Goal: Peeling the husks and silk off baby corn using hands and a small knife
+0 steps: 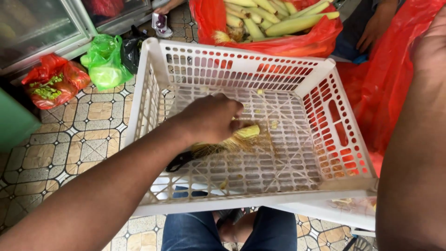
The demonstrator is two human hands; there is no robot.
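My left hand [211, 118] reaches down into a white slotted plastic crate [241, 62] and is closed on a yellow-green ear of corn [246, 132] lying on the crate's bottom, with its brown silk trailing to the left. Only the back and wrist of my right hand [429, 46] show at the top right, raised beside a red plastic bag [385, 88]. Its fingers are out of view. The crate rests over my knees in blue jeans [195, 232].
A red bag full of husked corn ears [274, 18] sits behind the crate. Another person's hands [371, 28] rest near it. A green bag [104, 60], a black bag and a red bag of greens [51, 81] lie on the patterned tile floor at left.
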